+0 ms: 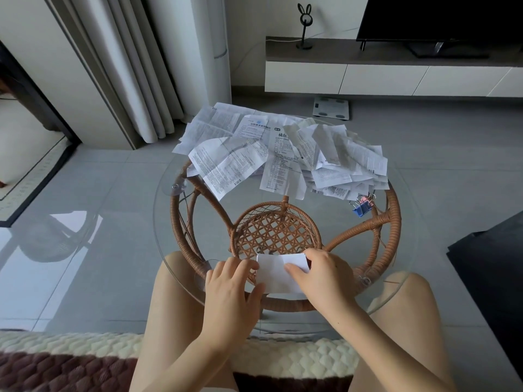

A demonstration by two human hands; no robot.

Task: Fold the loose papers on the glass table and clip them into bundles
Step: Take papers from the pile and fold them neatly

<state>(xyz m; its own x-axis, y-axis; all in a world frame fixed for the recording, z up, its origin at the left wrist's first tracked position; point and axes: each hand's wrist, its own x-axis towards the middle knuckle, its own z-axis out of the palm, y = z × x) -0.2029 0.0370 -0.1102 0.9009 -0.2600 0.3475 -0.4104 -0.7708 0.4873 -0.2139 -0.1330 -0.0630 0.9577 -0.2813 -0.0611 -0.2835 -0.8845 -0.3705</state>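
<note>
A small folded white paper (276, 274) lies on the near part of the round glass table (167, 222). My left hand (232, 290) holds its left edge, thumb near the lower corner and fingers at the top. My right hand (322, 275) presses on its right side with the thumb lying across the paper. A heap of loose printed papers (280, 154) covers the far half of the table. Binder clips (362, 206), one blue and one pink, lie at the right beside the heap.
The glass top sits on a brown wicker base (277, 230) with a woven shelf below. My knees are at the table's near edge. A bathroom scale (331, 107) lies on the grey tiled floor beyond; a white TV cabinet (390, 77) stands behind it.
</note>
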